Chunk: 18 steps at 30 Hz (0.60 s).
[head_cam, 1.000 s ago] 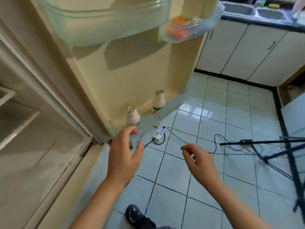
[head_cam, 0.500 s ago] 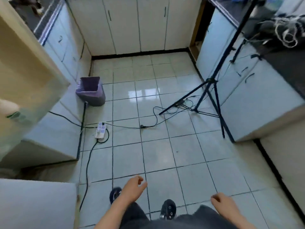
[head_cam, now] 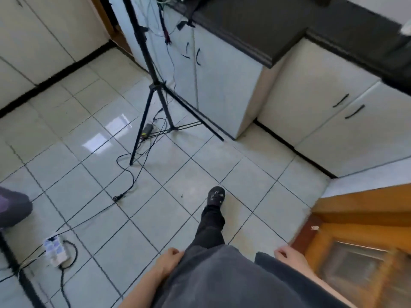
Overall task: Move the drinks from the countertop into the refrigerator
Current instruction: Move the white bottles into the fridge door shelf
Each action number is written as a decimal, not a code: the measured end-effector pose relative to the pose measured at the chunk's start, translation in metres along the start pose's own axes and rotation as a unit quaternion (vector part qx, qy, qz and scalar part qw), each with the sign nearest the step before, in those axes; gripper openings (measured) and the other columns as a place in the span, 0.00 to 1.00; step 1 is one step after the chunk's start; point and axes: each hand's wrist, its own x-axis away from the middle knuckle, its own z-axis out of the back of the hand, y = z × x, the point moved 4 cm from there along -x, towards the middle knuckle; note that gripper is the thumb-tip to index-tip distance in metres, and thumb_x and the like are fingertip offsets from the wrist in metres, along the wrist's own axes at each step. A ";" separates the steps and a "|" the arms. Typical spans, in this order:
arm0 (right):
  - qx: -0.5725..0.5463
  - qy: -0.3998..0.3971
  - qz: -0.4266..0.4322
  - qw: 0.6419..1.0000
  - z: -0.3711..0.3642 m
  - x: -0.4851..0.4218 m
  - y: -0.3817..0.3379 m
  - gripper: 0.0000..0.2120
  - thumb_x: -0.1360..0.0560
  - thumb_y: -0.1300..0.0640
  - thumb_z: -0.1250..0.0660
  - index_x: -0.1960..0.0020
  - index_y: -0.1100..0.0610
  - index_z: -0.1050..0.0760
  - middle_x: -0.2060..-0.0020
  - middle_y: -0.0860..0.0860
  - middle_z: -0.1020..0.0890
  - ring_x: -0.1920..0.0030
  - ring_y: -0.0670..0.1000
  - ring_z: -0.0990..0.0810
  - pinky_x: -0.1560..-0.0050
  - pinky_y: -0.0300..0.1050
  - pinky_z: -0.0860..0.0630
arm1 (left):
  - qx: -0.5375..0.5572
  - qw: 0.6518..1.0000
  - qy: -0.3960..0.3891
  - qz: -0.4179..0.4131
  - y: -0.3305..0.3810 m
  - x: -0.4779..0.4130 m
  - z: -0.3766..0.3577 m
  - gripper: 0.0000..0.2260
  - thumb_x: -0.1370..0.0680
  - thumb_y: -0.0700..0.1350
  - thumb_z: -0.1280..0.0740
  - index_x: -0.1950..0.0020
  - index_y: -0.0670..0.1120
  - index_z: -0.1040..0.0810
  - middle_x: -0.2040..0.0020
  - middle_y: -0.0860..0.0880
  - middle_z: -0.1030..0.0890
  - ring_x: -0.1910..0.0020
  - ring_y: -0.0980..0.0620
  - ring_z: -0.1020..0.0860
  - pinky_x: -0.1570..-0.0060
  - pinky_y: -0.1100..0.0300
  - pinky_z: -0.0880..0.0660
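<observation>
Grey fabric of clothing (head_cam: 222, 281) at bottom centre, flanked by left hand (head_cam: 169, 261) and right hand (head_cam: 287, 257), both loosely curled and empty. Black shoe (head_cam: 214, 196) forward on pale floor tiles (head_cam: 93, 178). Tripod (head_cam: 153, 85) and trailing cable (head_cam: 131, 174) at centre left: step clear. Dark countertop (head_cam: 255, 30) across upper right; no drinks in view on visible portion. Refrigerator also out of view. Likely rigid, weighty when full, perhaps slick: grasp round mid-body, keep upright.

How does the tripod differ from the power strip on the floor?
The tripod is black and stands upright by the cabinets; the power strip is white and lies flat. The tripod is much larger than the power strip. Both sit on the tiled floor with black cables at them.
</observation>
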 end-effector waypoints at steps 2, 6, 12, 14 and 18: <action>-0.034 0.010 -0.013 0.999 0.027 -0.013 -0.007 0.09 0.20 0.53 0.41 0.55 0.54 0.24 0.59 0.49 0.20 0.58 0.46 0.22 0.53 0.39 0.26 | -0.041 0.999 -0.010 -0.020 0.048 -0.028 0.024 0.12 0.19 0.52 0.42 0.52 0.45 0.25 0.44 0.43 0.20 0.43 0.47 0.24 0.51 0.61 0.32; -0.103 0.040 -0.049 0.993 0.093 -0.033 -0.022 0.08 0.20 0.54 0.41 0.48 0.54 0.25 0.52 0.49 0.20 0.52 0.47 0.22 0.48 0.40 0.25 | -0.124 0.990 -0.003 -0.064 0.155 -0.076 0.082 0.08 0.20 0.50 0.40 0.56 0.48 0.25 0.50 0.45 0.21 0.43 0.45 0.23 0.52 0.61 0.32; -0.220 0.120 -0.049 0.967 0.171 -0.063 -0.045 0.10 0.20 0.53 0.42 0.41 0.52 0.26 0.49 0.45 0.21 0.49 0.45 0.23 0.47 0.39 0.26 | -0.216 0.967 0.038 -0.130 0.322 -0.136 0.160 0.16 0.20 0.51 0.39 0.40 0.41 0.25 0.41 0.41 0.21 0.41 0.43 0.25 0.46 0.59 0.31; -0.240 0.120 -0.060 0.962 0.183 -0.070 -0.044 0.12 0.20 0.52 0.42 0.39 0.52 0.26 0.46 0.46 0.22 0.46 0.45 0.24 0.46 0.37 0.28 | -0.242 0.960 0.050 -0.135 0.369 -0.147 0.172 0.16 0.20 0.51 0.39 0.39 0.41 0.25 0.41 0.40 0.22 0.41 0.42 0.25 0.47 0.57 0.32; -0.301 0.110 -0.117 0.940 0.202 -0.092 -0.023 0.10 0.21 0.52 0.40 0.42 0.51 0.25 0.45 0.46 0.21 0.44 0.48 0.23 0.40 0.43 0.27 | -0.248 0.956 0.049 -0.151 0.446 -0.166 0.163 0.15 0.20 0.49 0.38 0.40 0.39 0.24 0.42 0.40 0.21 0.41 0.41 0.25 0.45 0.56 0.32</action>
